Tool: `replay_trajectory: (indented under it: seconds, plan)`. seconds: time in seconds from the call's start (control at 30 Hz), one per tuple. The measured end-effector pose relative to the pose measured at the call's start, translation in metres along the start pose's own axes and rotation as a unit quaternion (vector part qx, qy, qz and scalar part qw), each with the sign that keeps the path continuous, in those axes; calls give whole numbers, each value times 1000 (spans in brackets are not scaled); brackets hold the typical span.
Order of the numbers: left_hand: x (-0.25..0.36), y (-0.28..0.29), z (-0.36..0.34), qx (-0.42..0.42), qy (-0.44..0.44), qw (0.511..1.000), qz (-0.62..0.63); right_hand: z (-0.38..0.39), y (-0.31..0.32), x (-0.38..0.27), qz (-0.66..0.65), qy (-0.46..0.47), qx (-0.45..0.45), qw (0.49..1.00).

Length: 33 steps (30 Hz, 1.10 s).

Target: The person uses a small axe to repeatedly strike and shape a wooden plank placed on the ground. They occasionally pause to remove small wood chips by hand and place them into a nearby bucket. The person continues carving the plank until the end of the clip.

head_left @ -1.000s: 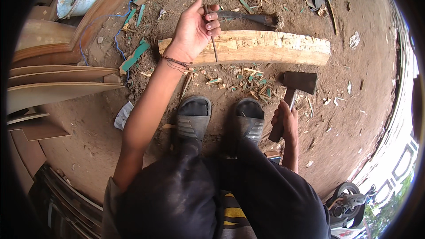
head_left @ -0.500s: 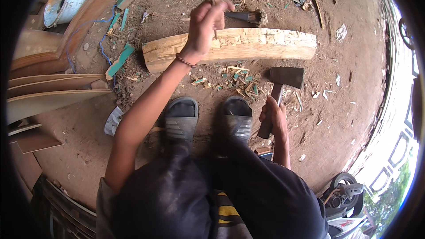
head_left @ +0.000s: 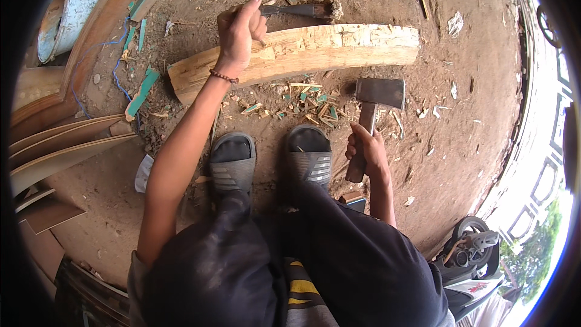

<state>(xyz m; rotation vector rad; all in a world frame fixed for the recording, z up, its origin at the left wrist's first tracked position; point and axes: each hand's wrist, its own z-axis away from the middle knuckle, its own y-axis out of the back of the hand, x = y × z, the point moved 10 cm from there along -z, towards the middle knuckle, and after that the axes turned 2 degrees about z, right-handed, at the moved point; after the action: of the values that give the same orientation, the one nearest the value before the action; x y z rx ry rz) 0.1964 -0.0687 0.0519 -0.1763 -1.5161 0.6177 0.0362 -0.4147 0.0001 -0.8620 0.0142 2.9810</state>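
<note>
My left hand (head_left: 238,37) is raised over the left part of a curved, pale wooden beam (head_left: 345,48), its fingers curled and the thumb extended. Whatever those fingers may hold is too hidden to make out. Lower right, my right hand (head_left: 370,150) grips the wooden handle of a hatchet (head_left: 380,92); its dark metal head points away from me, just this side of the beam. Beyond the beam lies a dark chisel (head_left: 302,10) with a frayed, mushroomed end, partly covered by my left hand. The beam's upper face is rough with cut marks.
Wood chips and green splinters (head_left: 321,106) litter the soil before my sandals (head_left: 233,160). Curved boards (head_left: 66,139) and a rusty pale-blue bucket (head_left: 69,21) stand at left, beside a blue cord (head_left: 118,72). A motorbike (head_left: 472,254) is parked at lower right.
My left hand has moved left along the beam, uncovering more of the chisel. My right hand keeps its hold on the hatchet. The whole view has shifted slightly.
</note>
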Motion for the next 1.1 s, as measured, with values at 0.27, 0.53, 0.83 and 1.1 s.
replay_trajectory:
  seconds: [0.27, 0.53, 0.83, 1.1]
  plan:
    - [4, -9, 9, 2, -86, 995, -51, 7, -2, -14, 125, 17, 35, 991]
    - [14, -10, 11, 30, -196, 964, -178, 51, -70, -88, 273, 107, -2, 956]
    - [4, -23, 18, 3, -160, 959, -233, 112, -173, -174, 376, 297, -78, 874]
    - [-1, -29, 21, -11, -181, 954, -238, 131, -184, -201, 393, 336, -59, 854]
